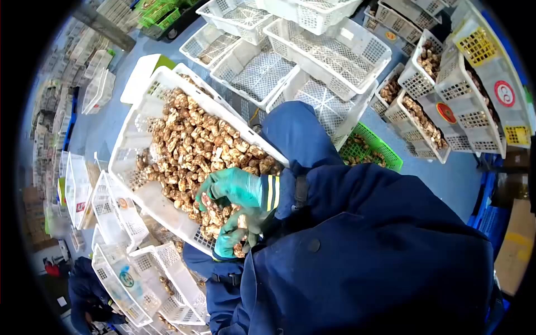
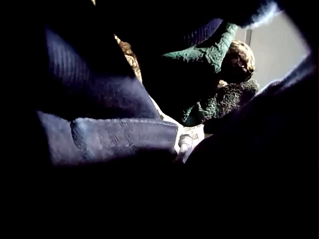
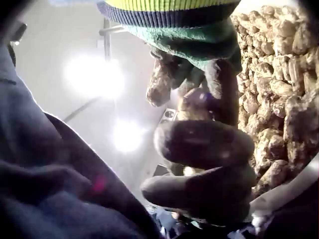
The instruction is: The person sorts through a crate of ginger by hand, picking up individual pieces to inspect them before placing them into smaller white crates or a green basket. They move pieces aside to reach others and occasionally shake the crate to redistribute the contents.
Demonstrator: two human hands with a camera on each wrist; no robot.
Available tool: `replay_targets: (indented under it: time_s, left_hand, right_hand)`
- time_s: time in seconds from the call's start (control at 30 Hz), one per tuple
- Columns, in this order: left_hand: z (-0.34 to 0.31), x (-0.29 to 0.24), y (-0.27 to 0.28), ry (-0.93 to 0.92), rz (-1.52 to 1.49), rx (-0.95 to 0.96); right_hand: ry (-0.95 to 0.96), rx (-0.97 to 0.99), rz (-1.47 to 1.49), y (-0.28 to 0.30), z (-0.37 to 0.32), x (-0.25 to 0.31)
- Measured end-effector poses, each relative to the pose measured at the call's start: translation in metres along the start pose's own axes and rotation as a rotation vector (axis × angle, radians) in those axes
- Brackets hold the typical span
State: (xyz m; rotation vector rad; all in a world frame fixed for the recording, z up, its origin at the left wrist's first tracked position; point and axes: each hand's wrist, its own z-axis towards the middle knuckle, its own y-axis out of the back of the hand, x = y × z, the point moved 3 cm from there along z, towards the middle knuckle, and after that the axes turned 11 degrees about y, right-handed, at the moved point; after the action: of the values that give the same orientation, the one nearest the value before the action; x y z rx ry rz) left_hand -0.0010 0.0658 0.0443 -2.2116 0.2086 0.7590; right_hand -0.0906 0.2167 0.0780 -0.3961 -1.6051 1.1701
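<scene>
A white plastic crate (image 1: 127,151) tilts before me, heaped with brown-and-white mushrooms (image 1: 195,139). My right hand (image 1: 237,187), in a green glove with a striped cuff, reaches over the heap's near edge. Its fingers hold a mushroom (image 3: 159,85), which hangs below the cuff in the right wrist view. Just below it, my left hand (image 1: 237,230), in a green glove with grey fingers, grips a mushroom (image 1: 242,220). In the dark left wrist view, a round brown mushroom (image 2: 240,62) shows between gloved fingers (image 2: 224,102). Sleeves hide much of that view.
White crates (image 1: 245,70) without contents stand beyond my knee. Filled crates (image 1: 421,120) are stacked at the right, with a green crate (image 1: 371,146) near my leg. More white crates (image 1: 120,209) stand at the left. Another person (image 1: 89,296) works at the lower left.
</scene>
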Motion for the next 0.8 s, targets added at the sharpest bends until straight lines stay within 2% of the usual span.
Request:
replay_targets:
  time_s: [0.03, 0.1, 0.13, 0.17, 0.2, 0.27, 0.37, 0.4, 0.47, 0.53, 0.57, 0.63, 0.7, 0.8]
  left_hand:
    - [0.002, 0.003, 0.001, 0.009, -0.059, 0.002]
    - [0.006, 0.0, 0.002, -0.078, -0.098, -0.039]
    - [0.007, -0.001, 0.003, -0.122, -0.119, -0.06]
    - [0.008, 0.0, 0.004, -0.165, -0.142, -0.081]
    - [0.009, 0.003, 0.006, -0.168, -0.125, -0.19]
    - [0.009, 0.004, 0.012, -0.163, -0.133, -0.182]
    - [0.008, 0.009, 0.032, -0.221, -0.202, -0.18]
    - [0.008, 0.008, 0.034, -0.244, -0.227, -0.182]
    - [0.01, 0.005, 0.034, -0.285, -0.263, -0.179]
    - [0.012, 0.003, 0.032, -0.306, -0.291, -0.176]
    - [0.012, 0.002, 0.031, -0.316, -0.296, -0.173]
    - [0.012, 0.001, 0.03, -0.331, -0.299, -0.166]
    - [0.014, 0.001, 0.03, -0.34, -0.306, -0.16]
    - [0.015, -0.001, 0.028, -0.358, -0.316, -0.156]
  right_hand:
    - [-0.024, 0.006, 0.161, -0.001, -0.001, 0.005]
    - [0.007, -0.049, 0.25, -0.009, -0.008, 0.032]
    - [0.007, -0.001, 0.24, 0.001, -0.005, 0.044]
    - [0.01, -0.072, 0.27, -0.009, -0.016, 0.078]
    - [0.09, -0.032, 0.251, 0.004, -0.019, 0.088]
    - [0.234, 0.035, 0.106, 0.04, -0.023, 0.11]
    - [0.289, -0.01, 0.007, 0.086, -0.057, 0.165]
    - [0.325, -0.078, -0.259, 0.113, -0.069, 0.177]
    - [0.503, -0.116, -0.984, 0.156, -0.102, 0.191]
    - [0.529, -0.23, -0.821, 0.201, -0.134, 0.193]
    - [0.389, -0.349, -0.195, 0.224, -0.144, 0.186]
    - [0.299, -0.573, -0.221, 0.246, -0.164, 0.178]
    - [0.361, -0.557, -0.139, 0.277, -0.17, 0.168]
    - [0.368, -0.681, -0.045, 0.285, -0.175, 0.165]
